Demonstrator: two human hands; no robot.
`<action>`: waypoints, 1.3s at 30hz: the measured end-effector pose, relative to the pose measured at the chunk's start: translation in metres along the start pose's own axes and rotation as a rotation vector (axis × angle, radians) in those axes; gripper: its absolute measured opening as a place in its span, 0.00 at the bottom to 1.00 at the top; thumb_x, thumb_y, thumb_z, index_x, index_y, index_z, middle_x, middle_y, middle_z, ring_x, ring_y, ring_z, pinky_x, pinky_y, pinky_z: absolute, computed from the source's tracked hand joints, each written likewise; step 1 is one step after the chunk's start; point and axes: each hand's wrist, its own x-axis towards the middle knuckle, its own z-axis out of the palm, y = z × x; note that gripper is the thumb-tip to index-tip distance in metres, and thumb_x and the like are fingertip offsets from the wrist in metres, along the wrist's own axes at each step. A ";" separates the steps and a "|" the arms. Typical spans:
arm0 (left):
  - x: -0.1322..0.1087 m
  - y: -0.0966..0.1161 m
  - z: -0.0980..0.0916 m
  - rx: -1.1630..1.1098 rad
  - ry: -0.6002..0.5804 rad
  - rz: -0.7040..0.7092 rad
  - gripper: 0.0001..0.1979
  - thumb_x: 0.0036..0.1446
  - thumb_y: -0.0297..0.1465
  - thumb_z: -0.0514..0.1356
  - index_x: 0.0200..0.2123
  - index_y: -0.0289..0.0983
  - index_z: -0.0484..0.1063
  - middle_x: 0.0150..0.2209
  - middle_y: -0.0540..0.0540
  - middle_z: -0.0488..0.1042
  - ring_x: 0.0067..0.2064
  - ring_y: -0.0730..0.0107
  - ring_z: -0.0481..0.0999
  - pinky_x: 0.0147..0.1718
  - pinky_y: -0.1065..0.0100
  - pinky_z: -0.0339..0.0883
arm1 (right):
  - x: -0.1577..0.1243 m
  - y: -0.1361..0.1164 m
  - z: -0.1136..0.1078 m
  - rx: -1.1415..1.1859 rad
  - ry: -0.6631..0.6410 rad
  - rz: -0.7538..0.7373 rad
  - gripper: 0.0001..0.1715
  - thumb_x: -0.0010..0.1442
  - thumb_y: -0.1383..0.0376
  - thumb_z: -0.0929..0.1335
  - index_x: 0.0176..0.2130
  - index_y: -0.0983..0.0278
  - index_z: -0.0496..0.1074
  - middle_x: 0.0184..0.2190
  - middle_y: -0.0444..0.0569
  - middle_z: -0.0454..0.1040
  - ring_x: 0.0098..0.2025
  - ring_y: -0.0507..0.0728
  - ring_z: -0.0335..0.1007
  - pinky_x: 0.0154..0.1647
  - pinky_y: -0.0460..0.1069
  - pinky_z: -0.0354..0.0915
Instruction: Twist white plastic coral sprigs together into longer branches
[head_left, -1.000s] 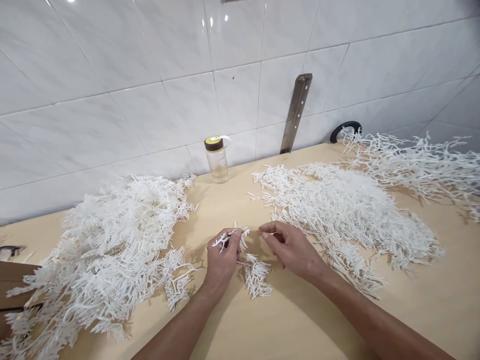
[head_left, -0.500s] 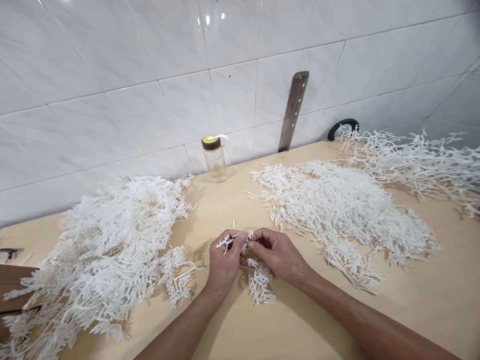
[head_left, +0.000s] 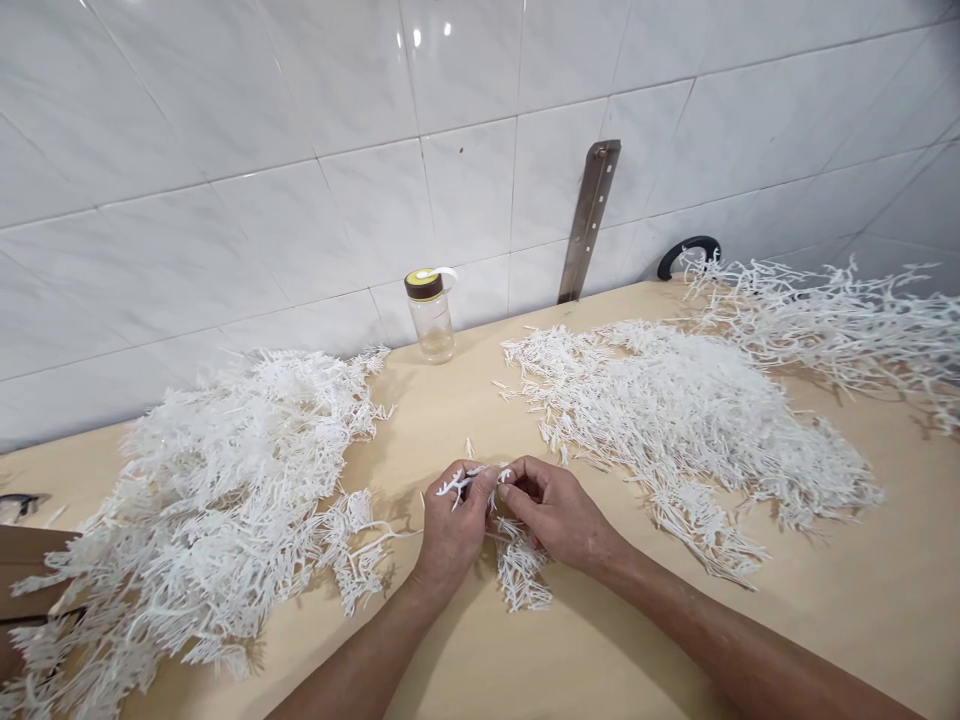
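Note:
My left hand is closed on a white branched piece, whose small twigs stick out over the fingers. Right beside it, my right hand pinches the same cluster between thumb and forefinger, so the fingertips of both hands nearly touch. Below the fingers a small bunch of white pieces lies on the table. A large heap of white branched pieces spreads at the left, with one long stem reaching toward my left hand. At the right lies a heap of thin white pieces.
A clear bottle with a yellow and dark lid stands near the tiled wall. A metal strip leans there, beside a black curved object. Larger white branches lie at the far right, and a brown box is at the left edge.
Both hands stay together at nearly the same spot, with the fingers only slightly shifted. The white piece in my left hand has moved a little to the right.

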 end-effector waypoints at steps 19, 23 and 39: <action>0.002 0.007 -0.002 -0.002 -0.006 -0.086 0.20 0.52 0.46 0.63 0.22 0.36 0.66 0.15 0.55 0.61 0.18 0.78 0.60 0.18 0.74 0.55 | 0.005 0.008 -0.003 0.238 -0.133 0.052 0.19 0.59 0.51 0.69 0.32 0.63 0.65 0.17 0.37 0.66 0.13 0.47 0.61 0.15 0.42 0.57; 0.002 -0.001 -0.001 0.010 -0.020 -0.033 0.19 0.53 0.46 0.63 0.23 0.36 0.69 0.17 0.54 0.63 0.20 0.77 0.60 0.21 0.74 0.56 | 0.004 0.009 0.000 0.133 -0.085 0.055 0.16 0.60 0.53 0.66 0.31 0.62 0.64 0.15 0.36 0.66 0.13 0.48 0.61 0.13 0.42 0.56; -0.003 -0.001 -0.005 0.297 -0.054 0.470 0.09 0.59 0.34 0.59 0.27 0.38 0.72 0.27 0.47 0.71 0.29 0.69 0.68 0.32 0.69 0.62 | -0.003 -0.006 0.000 -0.269 0.090 -0.014 0.05 0.58 0.64 0.63 0.30 0.61 0.66 0.19 0.41 0.69 0.19 0.52 0.64 0.20 0.46 0.60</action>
